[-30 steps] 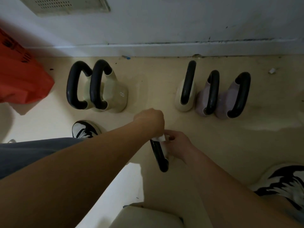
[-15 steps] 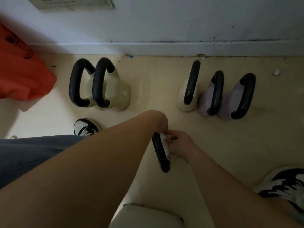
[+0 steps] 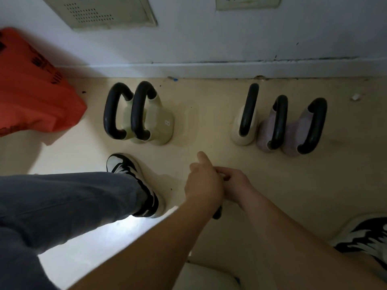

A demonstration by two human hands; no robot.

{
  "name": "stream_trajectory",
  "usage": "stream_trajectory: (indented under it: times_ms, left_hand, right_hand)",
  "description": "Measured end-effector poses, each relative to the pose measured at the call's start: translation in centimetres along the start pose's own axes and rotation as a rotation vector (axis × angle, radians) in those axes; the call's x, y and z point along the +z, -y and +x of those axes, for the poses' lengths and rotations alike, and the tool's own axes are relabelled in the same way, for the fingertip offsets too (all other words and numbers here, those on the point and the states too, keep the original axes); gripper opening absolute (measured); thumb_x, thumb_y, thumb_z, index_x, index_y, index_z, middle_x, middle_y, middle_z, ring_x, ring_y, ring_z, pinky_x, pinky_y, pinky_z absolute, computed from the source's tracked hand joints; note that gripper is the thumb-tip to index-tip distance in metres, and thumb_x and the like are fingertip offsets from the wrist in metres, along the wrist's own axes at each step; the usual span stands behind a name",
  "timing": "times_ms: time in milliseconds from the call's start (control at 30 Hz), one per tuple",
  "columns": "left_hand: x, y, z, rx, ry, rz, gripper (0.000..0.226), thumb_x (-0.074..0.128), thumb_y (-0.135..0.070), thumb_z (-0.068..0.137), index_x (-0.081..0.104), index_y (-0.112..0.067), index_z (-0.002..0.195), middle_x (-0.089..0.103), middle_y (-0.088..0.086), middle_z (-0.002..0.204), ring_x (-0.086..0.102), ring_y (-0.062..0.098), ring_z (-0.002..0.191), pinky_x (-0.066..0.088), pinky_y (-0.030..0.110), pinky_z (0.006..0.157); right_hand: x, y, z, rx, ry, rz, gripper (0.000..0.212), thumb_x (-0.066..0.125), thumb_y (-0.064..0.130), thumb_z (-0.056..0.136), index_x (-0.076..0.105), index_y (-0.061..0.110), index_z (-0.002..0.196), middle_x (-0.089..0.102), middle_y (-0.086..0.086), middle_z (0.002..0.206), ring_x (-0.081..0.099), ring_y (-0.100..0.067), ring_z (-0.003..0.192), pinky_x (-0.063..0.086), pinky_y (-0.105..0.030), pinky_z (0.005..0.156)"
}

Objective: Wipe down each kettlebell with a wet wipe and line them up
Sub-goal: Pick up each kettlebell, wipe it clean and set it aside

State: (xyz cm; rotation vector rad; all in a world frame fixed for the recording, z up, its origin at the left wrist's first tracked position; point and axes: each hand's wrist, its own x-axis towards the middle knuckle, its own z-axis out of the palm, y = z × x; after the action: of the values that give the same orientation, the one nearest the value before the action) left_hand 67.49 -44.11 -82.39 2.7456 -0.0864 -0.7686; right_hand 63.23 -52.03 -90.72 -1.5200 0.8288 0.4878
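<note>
Kettlebell handle (image 3: 217, 214) near centre, mostly hidden under left hand (image 3: 204, 182); right hand (image 3: 237, 185) against it, fingers curled; cannot tell either grip. Wipe unseen. Risk: damp handle slips, drops beside shoe (image 3: 125, 167).

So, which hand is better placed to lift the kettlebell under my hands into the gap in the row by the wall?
Left, probably. The left hand is curled over the kettlebell handle, whose black end shows under it. The right hand lies beside it, fingers curled; what they hold is hidden.
</note>
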Motion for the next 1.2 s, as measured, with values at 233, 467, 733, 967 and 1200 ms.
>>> stream_trajectory:
  times_ms: [233,467,733,967,1200]
  left_hand:
    - [4.2,2.5,-6.1,0.117,-0.152,-0.178,0.073,0.038,-0.026,0.104,-0.015,-0.035,0.153,0.049,0.001,0.123,0.055,0.014,0.105,0.050,0.030,0.089]
    - [2.1,4.0,-3.9,0.276,-0.088,-0.139,0.060,0.032,-0.033,0.105,-0.003,-0.032,0.154,0.058,0.009,0.127,0.063,0.022,0.100,0.054,0.040,0.086]
    - [0.2,7.9,-1.5,0.496,-0.082,0.254,0.066,0.043,-0.027,0.103,-0.001,-0.030,0.153,0.056,0.007,0.107,0.055,0.024,0.084,0.053,0.043,0.070]
    - [2.7,11.4,-2.8,0.575,-0.296,0.283,0.063,0.060,-0.020,0.095,0.028,-0.012,0.149,0.055,0.005,0.101,0.048,0.019,0.079,0.048,0.033,0.064]
    - [3.3,11.0,-3.6,0.378,-0.318,0.199,0.024,0.054,-0.012,0.090,0.049,-0.018,0.112,0.048,0.000,0.095,0.040,0.016,0.078,0.046,0.033,0.066]
  right_hand:
    - [-0.3,-0.4,-0.4,-0.029,-0.050,0.003,0.047,0.073,0.024,0.087,0.065,0.024,0.134,0.070,-0.001,0.126,0.067,-0.014,0.111,0.053,-0.038,0.102]
    - [-0.5,0.7,-0.9,-0.001,-0.078,0.012,0.064,0.073,0.025,0.086,0.051,0.027,0.146,0.055,-0.006,0.143,0.059,-0.025,0.124,0.051,-0.041,0.104]
    - [-0.7,2.3,-0.7,-0.162,-0.071,-0.169,0.039,0.067,0.024,0.086,0.065,0.030,0.125,0.070,0.000,0.113,0.066,-0.021,0.107,0.053,-0.033,0.089]
    - [0.6,1.7,-0.9,-0.175,-0.219,-0.313,0.037,0.055,0.018,0.093,0.061,0.026,0.128,0.069,-0.003,0.118,0.064,-0.026,0.106,0.050,-0.032,0.083]
    - [0.3,1.3,-0.5,-0.128,-0.205,-0.235,0.034,0.059,0.027,0.092,0.064,0.028,0.126,0.071,-0.002,0.106,0.066,-0.024,0.099,0.055,-0.036,0.087]
